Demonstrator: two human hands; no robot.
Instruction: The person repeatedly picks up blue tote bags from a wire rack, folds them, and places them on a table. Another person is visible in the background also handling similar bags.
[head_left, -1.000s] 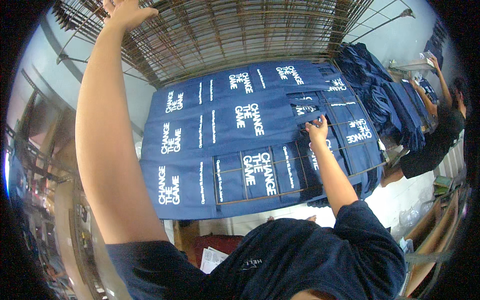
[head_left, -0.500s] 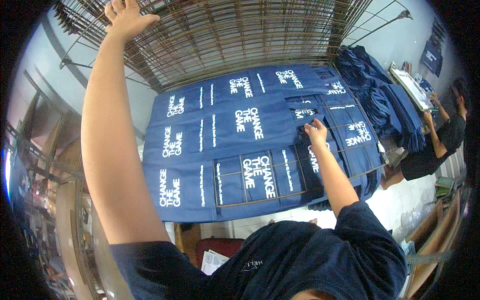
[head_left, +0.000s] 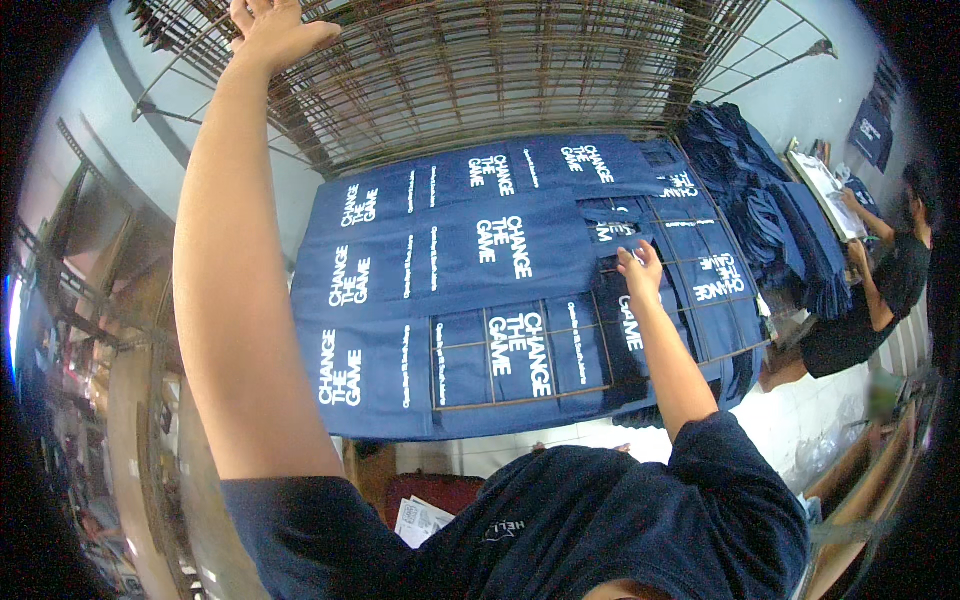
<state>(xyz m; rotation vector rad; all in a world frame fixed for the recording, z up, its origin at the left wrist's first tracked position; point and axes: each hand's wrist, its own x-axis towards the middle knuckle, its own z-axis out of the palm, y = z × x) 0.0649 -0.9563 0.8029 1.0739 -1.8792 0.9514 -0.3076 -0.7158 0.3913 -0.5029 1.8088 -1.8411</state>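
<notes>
My left arm is raised toward the top left. My left hand (head_left: 275,38) has its fingers spread and thumb stretched out, against the edge of a raised stack of rusty wire racks (head_left: 480,70); its fingertips are partly cut off by the picture's edge. My right hand (head_left: 641,275) is over the right part of the work, fingers slightly bent and apart, with nothing visible in them. Below it lie navy fabric panels (head_left: 390,270) with white print, side by side in rows. A lower wire rack (head_left: 520,402) shows between the panels at the front and right.
To the right, a heap of navy cloth (head_left: 745,190) lies beside the racks. Beyond it, a co-worker (head_left: 880,300) in dark clothes handles a white board (head_left: 825,195). White papers (head_left: 420,520) lie on a dark red surface near my body. Wooden boards (head_left: 145,450) stand at the left.
My right hand's fingers have spread apart near the panel edge. My left hand stays against the raised racks. The whole view has shifted slightly.
</notes>
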